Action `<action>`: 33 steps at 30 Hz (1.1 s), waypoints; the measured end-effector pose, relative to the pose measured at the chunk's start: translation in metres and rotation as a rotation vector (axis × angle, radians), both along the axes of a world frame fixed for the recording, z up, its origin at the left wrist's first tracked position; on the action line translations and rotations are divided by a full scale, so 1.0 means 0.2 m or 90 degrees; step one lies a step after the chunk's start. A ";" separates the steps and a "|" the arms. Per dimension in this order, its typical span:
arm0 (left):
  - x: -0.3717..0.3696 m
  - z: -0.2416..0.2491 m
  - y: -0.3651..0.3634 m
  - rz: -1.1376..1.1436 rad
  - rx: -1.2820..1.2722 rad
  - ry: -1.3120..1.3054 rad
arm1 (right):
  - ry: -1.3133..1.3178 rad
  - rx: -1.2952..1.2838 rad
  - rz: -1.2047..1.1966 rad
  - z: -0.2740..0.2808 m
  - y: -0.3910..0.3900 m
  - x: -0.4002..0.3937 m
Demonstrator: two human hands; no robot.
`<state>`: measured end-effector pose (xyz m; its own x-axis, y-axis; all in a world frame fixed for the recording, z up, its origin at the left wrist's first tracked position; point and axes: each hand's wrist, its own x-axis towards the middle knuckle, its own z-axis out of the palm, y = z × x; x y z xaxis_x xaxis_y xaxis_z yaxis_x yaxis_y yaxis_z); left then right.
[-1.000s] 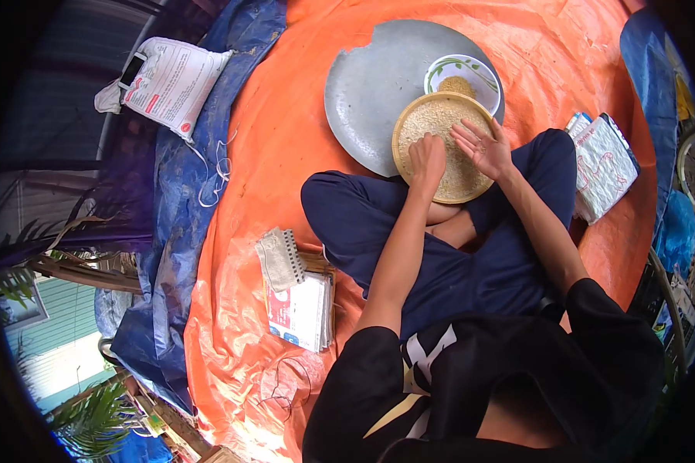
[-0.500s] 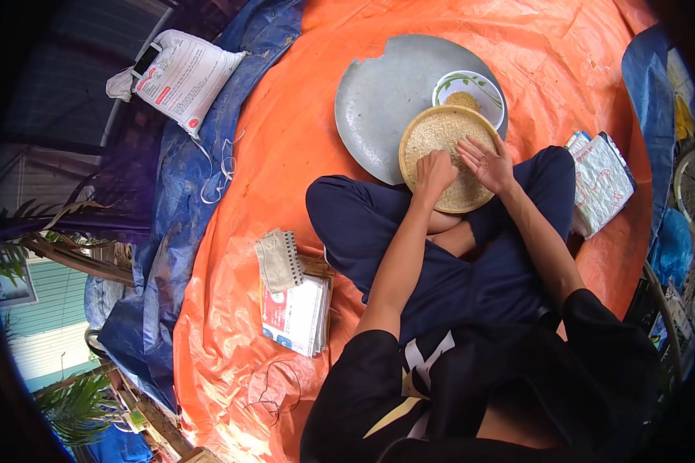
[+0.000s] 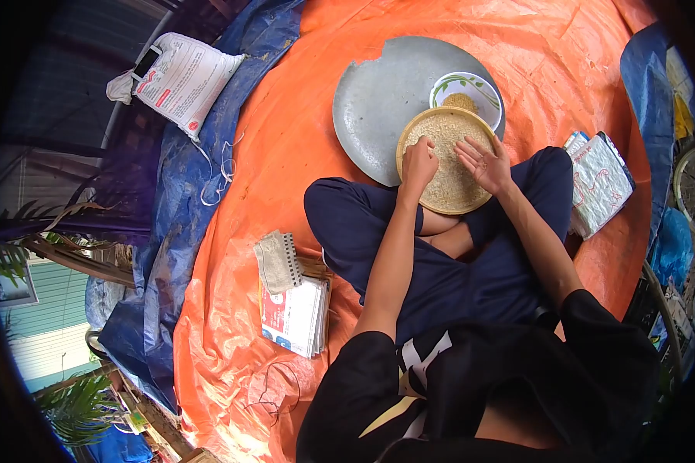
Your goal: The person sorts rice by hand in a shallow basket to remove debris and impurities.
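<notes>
A round woven tray point(image 3: 449, 202) with a pale layer of grain point(image 3: 449, 143) rests at my crossed legs, overlapping a grey metal disc. My left hand point(image 3: 420, 160) is closed over the tray's left side, fingertips pinched; what they hold, if anything, is too small to make out. On the right, my right hand point(image 3: 484, 163) is open above the grain, palm up and fingers stretched, near the tray's rim. Just beyond the tray stands a white bowl point(image 3: 483, 91) with a green leaf pattern, holding a heap of yellowish-brown grain point(image 3: 461, 102).
The grey disc point(image 3: 371, 108) has a broken edge and lies on an orange tarp point(image 3: 286, 154). A notebook point(image 3: 276, 262) tops stacked papers point(image 3: 305, 316) at left. A silvery packet point(image 3: 601, 185) lies by my right knee. A white sack point(image 3: 189, 81) sits on blue tarp at upper left.
My left hand has moved left and slightly up, away from the middle of the tray. My right hand stays open in nearly the same place.
</notes>
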<state>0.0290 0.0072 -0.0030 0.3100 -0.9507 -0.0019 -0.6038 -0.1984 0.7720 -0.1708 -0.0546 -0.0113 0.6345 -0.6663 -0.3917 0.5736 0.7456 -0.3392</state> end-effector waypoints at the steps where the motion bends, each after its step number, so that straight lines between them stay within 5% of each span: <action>1: 0.00 0.00 0.00 -0.004 0.002 0.005 | -0.001 0.000 0.000 0.00 0.00 0.00; 33: -0.01 -0.01 -0.01 0.015 0.005 -0.039 | 0.013 -0.007 0.009 0.00 0.00 0.01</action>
<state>0.0269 0.0057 -0.0054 0.3327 -0.9430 0.0106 -0.6444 -0.2191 0.7327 -0.1680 -0.0548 -0.0117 0.6363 -0.6610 -0.3978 0.5555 0.7504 -0.3582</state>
